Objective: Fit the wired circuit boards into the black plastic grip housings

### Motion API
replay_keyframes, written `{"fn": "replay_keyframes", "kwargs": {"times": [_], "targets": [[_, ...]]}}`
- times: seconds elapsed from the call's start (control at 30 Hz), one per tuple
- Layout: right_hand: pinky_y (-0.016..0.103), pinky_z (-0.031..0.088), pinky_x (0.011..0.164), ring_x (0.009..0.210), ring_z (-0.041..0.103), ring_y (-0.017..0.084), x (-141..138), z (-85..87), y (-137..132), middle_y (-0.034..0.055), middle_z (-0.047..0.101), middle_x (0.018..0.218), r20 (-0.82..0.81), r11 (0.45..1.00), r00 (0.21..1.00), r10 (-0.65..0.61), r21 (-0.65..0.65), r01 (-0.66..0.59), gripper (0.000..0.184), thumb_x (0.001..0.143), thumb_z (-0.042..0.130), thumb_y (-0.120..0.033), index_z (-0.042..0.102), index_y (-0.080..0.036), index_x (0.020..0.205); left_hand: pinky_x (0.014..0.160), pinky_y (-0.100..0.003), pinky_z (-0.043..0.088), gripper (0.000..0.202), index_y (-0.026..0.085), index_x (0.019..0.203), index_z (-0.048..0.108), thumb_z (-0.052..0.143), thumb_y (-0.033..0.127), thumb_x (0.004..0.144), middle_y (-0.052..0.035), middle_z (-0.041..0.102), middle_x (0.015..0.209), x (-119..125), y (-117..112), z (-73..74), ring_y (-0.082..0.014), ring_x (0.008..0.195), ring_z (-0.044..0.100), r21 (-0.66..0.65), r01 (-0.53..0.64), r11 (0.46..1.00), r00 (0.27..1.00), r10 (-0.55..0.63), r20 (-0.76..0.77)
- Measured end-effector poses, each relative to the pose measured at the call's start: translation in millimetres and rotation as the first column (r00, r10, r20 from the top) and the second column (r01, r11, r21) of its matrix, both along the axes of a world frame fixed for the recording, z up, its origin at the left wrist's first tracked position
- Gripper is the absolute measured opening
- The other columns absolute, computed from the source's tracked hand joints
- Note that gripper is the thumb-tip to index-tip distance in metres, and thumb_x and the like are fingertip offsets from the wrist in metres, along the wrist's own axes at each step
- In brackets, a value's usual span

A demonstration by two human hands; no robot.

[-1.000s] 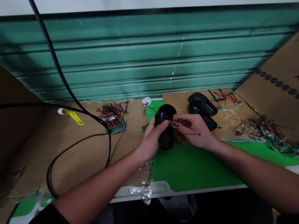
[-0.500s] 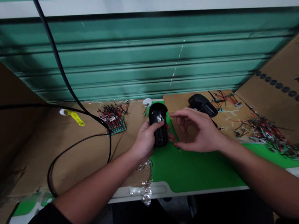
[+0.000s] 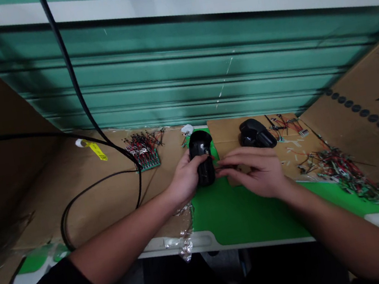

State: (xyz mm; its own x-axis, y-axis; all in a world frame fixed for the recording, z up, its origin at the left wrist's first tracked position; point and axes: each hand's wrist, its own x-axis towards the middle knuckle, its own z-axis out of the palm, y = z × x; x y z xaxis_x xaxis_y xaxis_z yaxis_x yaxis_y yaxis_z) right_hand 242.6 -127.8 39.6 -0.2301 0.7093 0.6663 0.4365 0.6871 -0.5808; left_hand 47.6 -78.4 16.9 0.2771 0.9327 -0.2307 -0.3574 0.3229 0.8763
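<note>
My left hand (image 3: pixel 185 177) grips a glossy black rounded plastic housing (image 3: pixel 200 145) from its left side, thumb pressed across its face. The housing stays over the green mat (image 3: pixel 255 218). At its right edge, my right hand (image 3: pixel 255 170) pinches thin red and dark wires (image 3: pixel 219 168) between thumb and fingers. Their ends by the housing are too small to make out. Behind my right hand sits another black plastic housing (image 3: pixel 256 134) on cardboard.
Wired circuit boards (image 3: pixel 144 154) lie bundled at left, near a black cable (image 3: pixel 73 78) and a yellow tag (image 3: pixel 98 150). At right is a heap of wired boards (image 3: pixel 347 174). Cardboard walls (image 3: pixel 377 98) flank the table; green panels (image 3: pixel 177 67) close the back.
My right hand has gone from spread fingers beside the housing to a closed pinch on the wires at its edge. The left hand keeps its hold on the housing.
</note>
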Motion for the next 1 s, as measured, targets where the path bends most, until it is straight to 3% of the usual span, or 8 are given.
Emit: {"fn": "replay_keyframes", "kwargs": {"times": [0.27,0.47,0.73,0.87,1.0], "targets": [[0.033,0.061,0.065,0.069,0.076,0.019,5.9,1.1,3.0,0.0024,0.084,0.085,-0.08,0.988,0.992,-0.101,-0.126,0.09,0.006,0.098,0.081,-0.029,0.087,-0.028,0.096,0.068,-0.035,0.063,0.056,0.022,0.117,0.05,0.086,0.029,0.074,-0.0001,0.076,0.085,0.6,-7.3,-5.9,-0.0216,0.067,0.077,0.005,0.207,0.978,0.978,-0.207,-0.014],[0.035,0.051,0.064,0.071,0.066,0.02,-1.8,-7.0,9.4,0.0046,0.079,0.079,-0.18,0.976,0.969,-0.169,-0.169,0.139,0.011,0.095,0.084,-0.035,0.088,-0.026,0.09,0.071,-0.037,0.061,0.075,0.021,0.142,0.042,0.08,0.026,0.077,-0.0004,0.076,0.077,0.1,-14.4,-3.9,-0.025,0.068,0.078,0.019,0.431,0.902,0.902,-0.431,0.001],[0.034,0.045,0.065,0.07,0.058,0.019,-7.1,-14.0,15.4,0.002,0.072,0.069,-0.257,0.971,0.949,-0.185,-0.2,0.135,0.014,0.094,0.084,-0.035,0.087,-0.026,0.084,0.074,-0.04,0.06,0.078,0.02,0.144,0.045,0.079,0.064,0.088,-0.0046,0.075,0.076,0.7,-16.1,-1.5,-0.0283,0.073,0.078,0.033,0.461,0.887,0.887,-0.461,-0.018],[0.033,0.046,0.064,0.07,0.059,0.018,-7.0,-15.5,16.3,0.0018,0.073,0.071,-0.267,0.965,0.943,-0.198,-0.223,0.14,0.013,0.093,0.085,-0.034,0.087,-0.026,0.083,0.071,-0.038,0.06,0.082,0.02,0.147,0.043,0.079,0.065,0.089,-0.0029,0.073,0.075,0.8,-16.5,-3.5,-0.0268,0.071,0.076,0.088,0.457,0.885,0.889,-0.455,-0.044],[0.031,0.047,0.064,0.07,0.061,0.017,-9.1,-18.9,17.4,0.0008,0.074,0.072,-0.301,0.959,0.933,-0.195,-0.257,0.118,0.009,0.091,0.085,-0.03,0.087,-0.025,0.083,0.067,-0.035,0.058,0.073,0.02,0.149,0.043,0.069,0.065,0.097,-0.0028,0.074,0.075,-0.6,-17.0,-6.0,-0.0253,0.069,0.075,0.137,0.481,0.866,0.876,-0.47,-0.106]]}}
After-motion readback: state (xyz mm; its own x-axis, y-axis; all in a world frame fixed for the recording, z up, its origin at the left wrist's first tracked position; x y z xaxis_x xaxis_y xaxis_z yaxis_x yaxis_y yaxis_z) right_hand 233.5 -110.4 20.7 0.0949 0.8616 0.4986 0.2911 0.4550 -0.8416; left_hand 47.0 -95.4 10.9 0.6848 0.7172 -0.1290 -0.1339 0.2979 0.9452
